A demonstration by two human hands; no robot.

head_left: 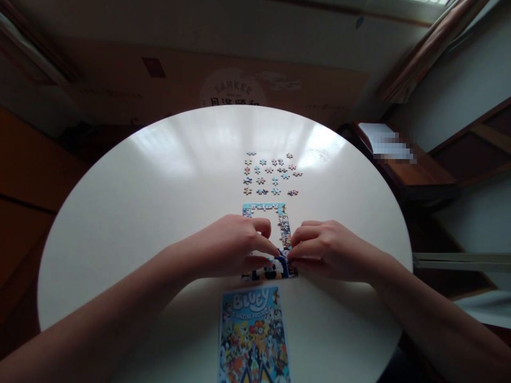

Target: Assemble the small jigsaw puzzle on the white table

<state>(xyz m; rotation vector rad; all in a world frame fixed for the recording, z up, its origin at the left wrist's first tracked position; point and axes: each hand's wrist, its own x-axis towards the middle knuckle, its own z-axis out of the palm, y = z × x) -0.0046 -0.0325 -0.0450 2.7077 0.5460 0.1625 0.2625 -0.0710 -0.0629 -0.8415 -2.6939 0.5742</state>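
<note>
A partly assembled jigsaw puzzle (pixel 285 226) lies on the white table, its border joined around a bare middle. My left hand (pixel 249 244) reaches over its left side, thumb and forefinger pinched at a dark blue puzzle piece (pixel 282 260) in the lower right part. From the right, my right hand (pixel 319 246) presses closed fingertips against the same lower right edge; the small piece under them is mostly hidden. Between my hands and me lies a picture sheet (pixel 255 335) lettered "Bluey", with many cartoon figures. Beyond the puzzle, several loose puzzle pieces (pixel 261 181) are spread in rough rows.
The round white table (pixel 120 213) carries all of this. Behind it stands a large cardboard box (pixel 179 80) with printed letters. To the right is a brown wooden stand (pixel 419 173) with white papers (pixel 375 135) on top. Curtains hang at both sides.
</note>
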